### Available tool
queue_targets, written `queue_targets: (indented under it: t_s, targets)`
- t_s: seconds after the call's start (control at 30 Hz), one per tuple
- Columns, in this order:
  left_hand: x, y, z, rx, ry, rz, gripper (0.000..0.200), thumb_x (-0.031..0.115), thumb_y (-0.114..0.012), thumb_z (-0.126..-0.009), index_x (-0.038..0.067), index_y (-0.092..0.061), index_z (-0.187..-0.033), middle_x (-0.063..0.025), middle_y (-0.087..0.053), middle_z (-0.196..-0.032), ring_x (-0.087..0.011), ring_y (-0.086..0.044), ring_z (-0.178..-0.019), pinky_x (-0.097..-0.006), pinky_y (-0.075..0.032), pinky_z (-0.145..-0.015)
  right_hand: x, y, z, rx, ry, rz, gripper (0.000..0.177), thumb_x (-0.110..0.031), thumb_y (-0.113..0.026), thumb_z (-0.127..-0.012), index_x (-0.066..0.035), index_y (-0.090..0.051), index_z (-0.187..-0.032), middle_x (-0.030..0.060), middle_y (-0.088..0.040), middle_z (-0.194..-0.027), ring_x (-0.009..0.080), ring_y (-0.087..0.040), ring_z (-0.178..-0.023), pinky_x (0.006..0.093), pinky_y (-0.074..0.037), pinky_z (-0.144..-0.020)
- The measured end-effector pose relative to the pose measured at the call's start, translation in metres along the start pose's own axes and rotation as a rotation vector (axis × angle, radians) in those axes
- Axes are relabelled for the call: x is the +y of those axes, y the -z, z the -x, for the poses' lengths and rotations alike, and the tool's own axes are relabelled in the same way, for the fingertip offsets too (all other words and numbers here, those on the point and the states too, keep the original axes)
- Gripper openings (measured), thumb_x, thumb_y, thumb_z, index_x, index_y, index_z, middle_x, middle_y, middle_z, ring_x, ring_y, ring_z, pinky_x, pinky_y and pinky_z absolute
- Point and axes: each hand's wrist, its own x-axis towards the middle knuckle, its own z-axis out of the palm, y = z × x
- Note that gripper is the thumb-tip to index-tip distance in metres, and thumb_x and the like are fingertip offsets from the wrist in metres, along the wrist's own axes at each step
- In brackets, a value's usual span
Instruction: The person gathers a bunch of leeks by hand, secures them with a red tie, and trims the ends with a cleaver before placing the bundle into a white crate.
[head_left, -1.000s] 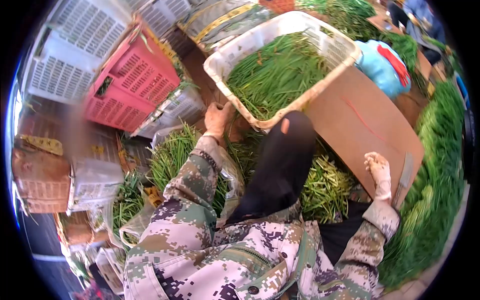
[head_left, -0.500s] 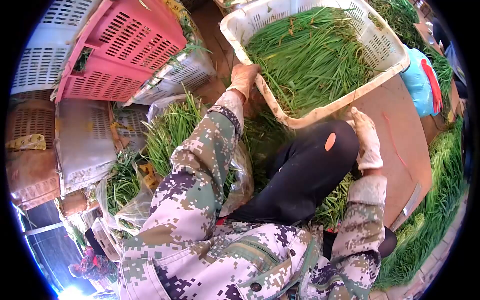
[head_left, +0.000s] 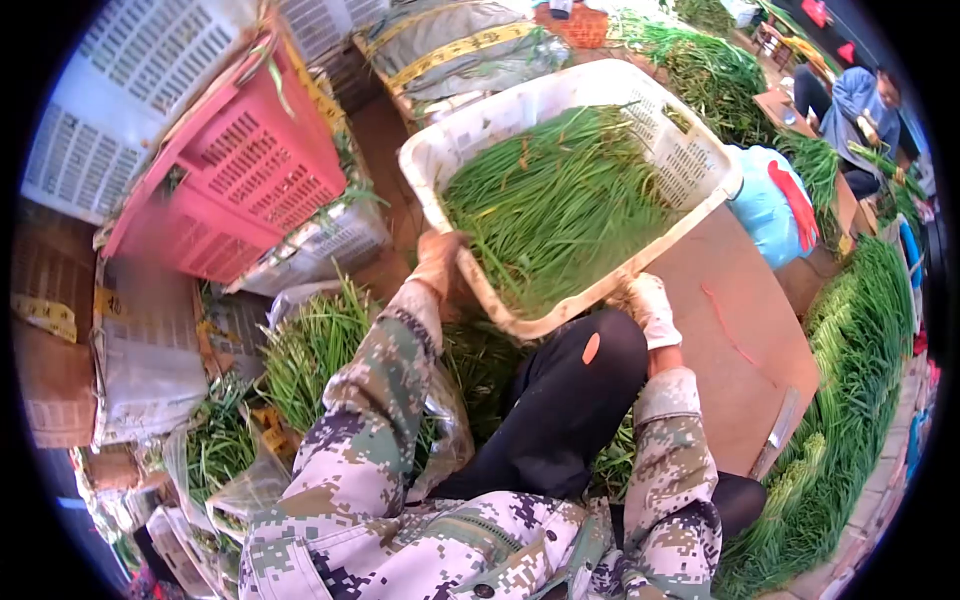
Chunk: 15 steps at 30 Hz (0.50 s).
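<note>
A white plastic crate stands tilted ahead of my knees, with long, thin green leaves like chives piled in it. My left hand, in a soiled pale glove, is closed round the crate's left rim. At the near right side, my gloved right hand has its fingers curled at the rim; the fingertips are partly hidden there. Beneath the crate's right side and beside my right forearm lies a brown board. A red string and a flat-bladed knife rest on this board.
Pink and white crates are stacked at left. Loose greens lie by my left arm, and a long row of greens runs along the right. A blue bag stands beyond the board. Another person sits at far right.
My right hand has come from beside my knee onto the crate's rim. The view has tilted up, showing more of the background. My left hand keeps its hold.
</note>
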Motion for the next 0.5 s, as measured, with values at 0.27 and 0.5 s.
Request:
queue_targets:
  t_s: [0.27, 0.5]
  targets:
    - [-0.032, 0.055, 0.029, 0.07, 0.114, 0.522, 0.025, -0.004, -0.057, -0.065, -0.01, -0.058, -0.09, -0.014, -0.06, -0.08, -0.0309, -0.061, -0.068, -0.043, -0.053, -0.063, 0.026, 0.009, 0.025, -0.36, 0.578, 1.15, 0.019, -0.019, -0.053, -0.088, -0.011, -0.065, -0.1, 0.0106, -0.062, -0.087, 0.0302, -0.057, -0.09, 0.0373, -0.046, -0.08]
    - [-0.03, 0.067, 0.033, -0.011, 0.026, 0.154, 0.028, 0.01, -0.06, -0.071, -0.006, -0.06, -0.094, -0.0115, -0.065, -0.084, -0.0238, -0.064, -0.074, -0.0326, -0.051, -0.069, -0.025, 0.071, 0.031, -0.035, 0.004, 0.189, 0.019, -0.02, -0.052, -0.096, -0.006, -0.062, -0.102, 0.001, -0.062, -0.073, 0.0069, -0.056, -0.059, 0.0207, -0.046, -0.053]
